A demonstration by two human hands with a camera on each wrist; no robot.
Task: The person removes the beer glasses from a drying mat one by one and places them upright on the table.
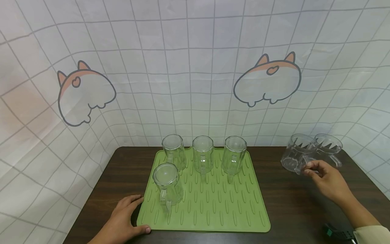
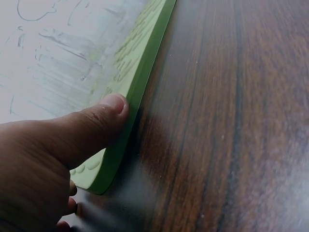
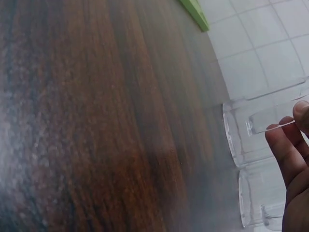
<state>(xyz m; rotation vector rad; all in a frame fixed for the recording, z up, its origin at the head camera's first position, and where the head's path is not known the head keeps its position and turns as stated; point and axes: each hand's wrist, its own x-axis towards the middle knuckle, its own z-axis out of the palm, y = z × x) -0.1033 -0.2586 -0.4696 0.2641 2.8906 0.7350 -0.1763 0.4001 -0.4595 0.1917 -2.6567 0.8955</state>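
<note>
My right hand [image 1: 329, 181] pinches the handle of a clear glass mug [image 1: 294, 154] between thumb and fingers, at the right of the table. Close behind that mug stands another glass mug [image 1: 330, 145], its handle pointing right. In the right wrist view, the fingertips [image 3: 274, 135] meet on the gripped mug's handle. My left hand [image 1: 122, 218] is spread around the front left corner of a green drying mat [image 1: 213, 210]. Its thumb [image 2: 113, 108] rests at the mat's raised edge, seen in the left wrist view, and its other fingers lie along the left side.
Three glass mugs stand in a row along the mat's back: left [image 1: 174, 149], middle [image 1: 203, 156] and right [image 1: 233, 156]. One more mug [image 1: 167, 184] stands at the mat's left, in front of them. A dark cabled object [image 1: 336, 233] lies front right. A tiled-pattern curtain [image 1: 195, 84] hangs behind.
</note>
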